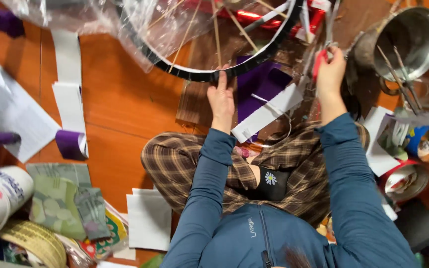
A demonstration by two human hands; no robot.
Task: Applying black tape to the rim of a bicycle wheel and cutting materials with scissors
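The person sits cross-legged on the wooden floor (120, 99), working on a round black hoop (209, 74) with thin sticks as spokes, lying far from the lap and partly under clear plastic film (140, 20). The left hand (222, 97) rests flat, fingers together, a fingertip pressing the hoop's near rim. The right hand (329, 69) is clamped on red-handled scissors (320, 62) at the hoop's right edge. Judging by this, trimming is in hand; the cut calls for holding the hoop steady. A purple paper (259, 84) lies between the hands.
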